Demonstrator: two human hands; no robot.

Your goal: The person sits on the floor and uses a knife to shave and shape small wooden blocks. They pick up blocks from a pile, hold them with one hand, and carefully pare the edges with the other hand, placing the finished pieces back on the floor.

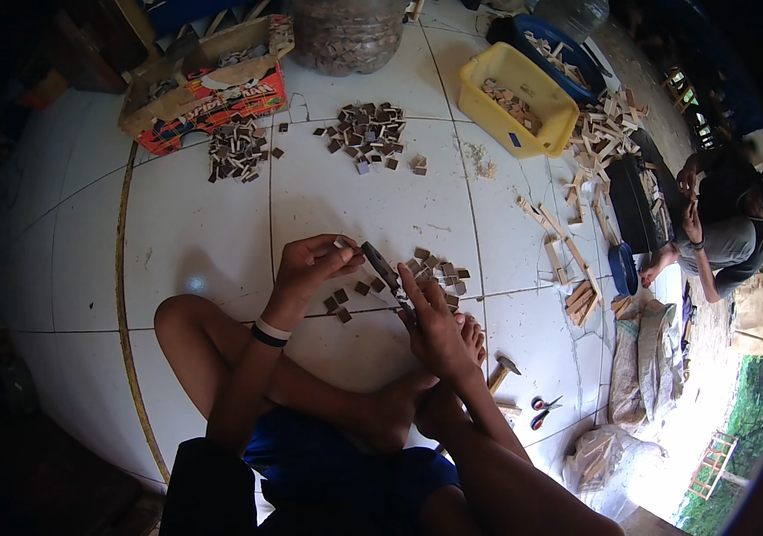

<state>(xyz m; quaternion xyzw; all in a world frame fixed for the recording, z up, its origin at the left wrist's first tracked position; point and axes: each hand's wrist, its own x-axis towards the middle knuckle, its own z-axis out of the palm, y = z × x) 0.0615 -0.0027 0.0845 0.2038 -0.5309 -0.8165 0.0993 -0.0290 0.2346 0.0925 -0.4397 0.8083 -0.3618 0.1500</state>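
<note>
My left hand (pixel 310 272) is closed, its thumb and fingertips pinching a small flat piece (pixel 341 242). Close beside those fingertips is the head of a dark metal pliers-like tool (pixel 379 263); I cannot tell whether it touches the piece. My right hand (pixel 439 329) is wrapped round the tool's handles, index finger stretched along it. On the white tiled floor below lie several loose small brown squares (pixel 340 296). More such squares form a pile (pixel 444 268) just beyond my right hand, which partly hides them.
Farther off are two piles of small squares (pixel 368 134), a cardboard box (pixel 238 94), a plastic jar (pixel 346 36) and a yellow tub (pixel 537 125). At right lie wood strips (pixel 587 277), a hammer (pixel 502 371), scissors (pixel 542 415) and sacks (pixel 636 366). Another person (pixel 721 228) sits far right.
</note>
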